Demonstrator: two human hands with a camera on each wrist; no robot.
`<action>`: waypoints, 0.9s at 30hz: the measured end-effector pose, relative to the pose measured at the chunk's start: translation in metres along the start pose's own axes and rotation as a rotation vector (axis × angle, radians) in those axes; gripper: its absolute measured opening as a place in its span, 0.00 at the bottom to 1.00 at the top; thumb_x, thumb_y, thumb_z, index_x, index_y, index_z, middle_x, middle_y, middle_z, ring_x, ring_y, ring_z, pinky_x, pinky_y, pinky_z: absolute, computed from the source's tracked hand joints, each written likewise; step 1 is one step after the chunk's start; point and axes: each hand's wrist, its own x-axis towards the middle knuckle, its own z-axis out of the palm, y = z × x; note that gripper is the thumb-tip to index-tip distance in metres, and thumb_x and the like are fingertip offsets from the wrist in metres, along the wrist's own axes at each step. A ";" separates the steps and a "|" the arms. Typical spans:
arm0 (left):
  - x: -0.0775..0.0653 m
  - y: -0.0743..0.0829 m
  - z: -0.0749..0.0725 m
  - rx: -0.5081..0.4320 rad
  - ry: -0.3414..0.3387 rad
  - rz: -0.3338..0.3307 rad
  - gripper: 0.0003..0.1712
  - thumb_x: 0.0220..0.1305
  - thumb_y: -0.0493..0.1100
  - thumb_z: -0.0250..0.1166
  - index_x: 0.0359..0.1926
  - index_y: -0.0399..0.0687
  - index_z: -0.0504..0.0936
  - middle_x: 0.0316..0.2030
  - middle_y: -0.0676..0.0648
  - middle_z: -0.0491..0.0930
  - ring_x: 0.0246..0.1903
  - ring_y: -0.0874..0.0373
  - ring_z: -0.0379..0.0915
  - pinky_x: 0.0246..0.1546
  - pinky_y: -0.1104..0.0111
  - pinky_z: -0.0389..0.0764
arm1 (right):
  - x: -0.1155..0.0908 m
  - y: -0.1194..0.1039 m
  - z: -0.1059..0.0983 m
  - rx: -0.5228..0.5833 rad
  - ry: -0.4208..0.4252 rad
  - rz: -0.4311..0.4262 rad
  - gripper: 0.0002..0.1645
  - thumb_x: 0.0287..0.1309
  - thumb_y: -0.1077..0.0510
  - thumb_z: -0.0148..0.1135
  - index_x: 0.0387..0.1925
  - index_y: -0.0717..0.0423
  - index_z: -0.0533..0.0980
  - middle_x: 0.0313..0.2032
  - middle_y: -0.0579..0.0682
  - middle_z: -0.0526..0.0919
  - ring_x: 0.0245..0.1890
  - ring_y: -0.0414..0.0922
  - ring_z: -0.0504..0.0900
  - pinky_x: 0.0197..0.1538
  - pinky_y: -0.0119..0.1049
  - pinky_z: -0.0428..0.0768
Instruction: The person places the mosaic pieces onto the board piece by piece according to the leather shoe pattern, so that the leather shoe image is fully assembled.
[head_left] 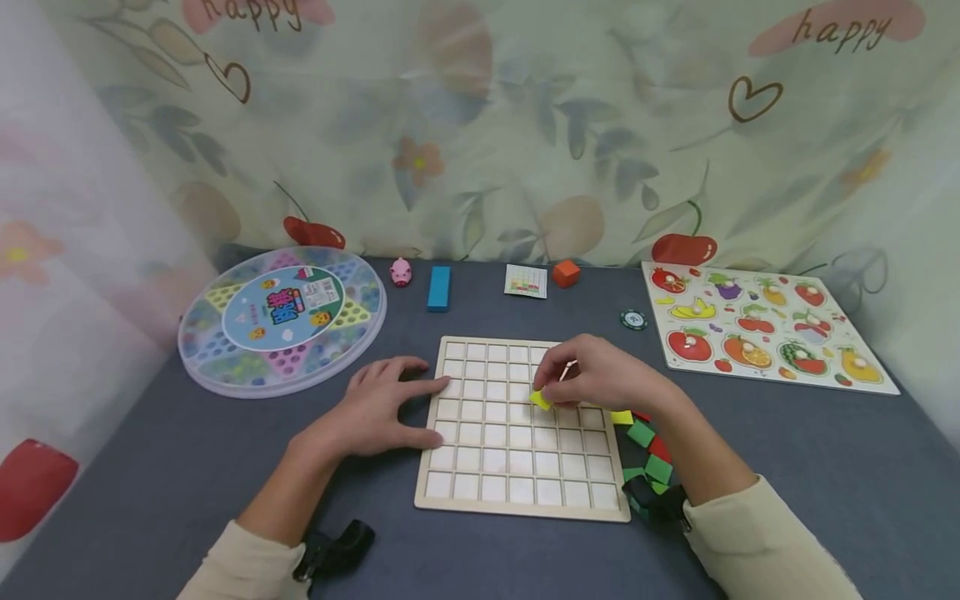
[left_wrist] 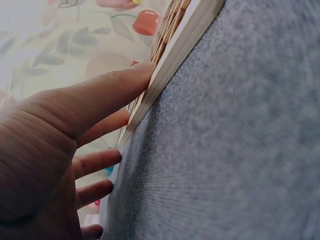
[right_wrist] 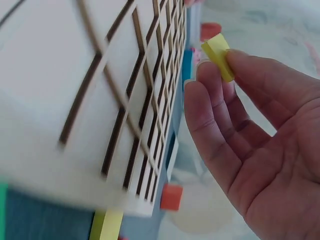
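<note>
A wooden grid board [head_left: 480, 505] with white square cells lies on the dark cloth. At its left edge rests my left hand [head_left: 384, 408], thumb and forefinger touching the frame, the other fingers spread; the left wrist view shows the thumb [left_wrist: 120, 82] on the board's side. My right hand [head_left: 600, 375] pinches a yellow square tile [right_wrist: 218, 56] between thumb and fingertips, above the middle of the board. Loose green tiles [head_left: 658, 468], red tiles [head_left: 660, 449] and a yellow tile [head_left: 622, 417] lie by the board's right edge, partly hidden under the right forearm.
Behind the board are a pink pig figure [head_left: 401, 272], a blue block [head_left: 439, 289], a small printed card [head_left: 526, 282], an orange cube [head_left: 566, 273] and a round chip [head_left: 633, 320]. A round game box [head_left: 202, 375] lies left, a fruit picture board [head_left: 780, 377] right.
</note>
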 end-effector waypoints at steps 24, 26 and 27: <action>-0.002 -0.006 0.001 -0.051 -0.029 0.000 0.46 0.61 0.65 0.72 0.77 0.66 0.68 0.79 0.43 0.55 0.78 0.35 0.45 0.76 0.33 0.38 | 0.069 -0.043 0.038 -0.116 -0.198 -0.053 0.10 0.62 0.68 0.67 0.37 0.54 0.89 0.30 0.45 0.84 0.27 0.39 0.78 0.34 0.30 0.78; -0.003 -0.006 0.001 -0.056 -0.024 0.006 0.45 0.61 0.65 0.72 0.77 0.66 0.68 0.79 0.43 0.55 0.77 0.35 0.45 0.76 0.33 0.39 | 0.072 -0.043 0.040 -0.107 -0.208 -0.036 0.10 0.62 0.69 0.67 0.37 0.54 0.89 0.29 0.45 0.85 0.27 0.39 0.78 0.33 0.30 0.78; -0.003 -0.006 0.002 -0.058 -0.021 0.009 0.45 0.61 0.65 0.72 0.77 0.66 0.68 0.79 0.43 0.56 0.77 0.35 0.46 0.76 0.33 0.39 | 0.073 -0.043 0.041 -0.103 -0.212 -0.027 0.09 0.62 0.69 0.67 0.36 0.54 0.89 0.29 0.45 0.85 0.27 0.39 0.78 0.33 0.30 0.78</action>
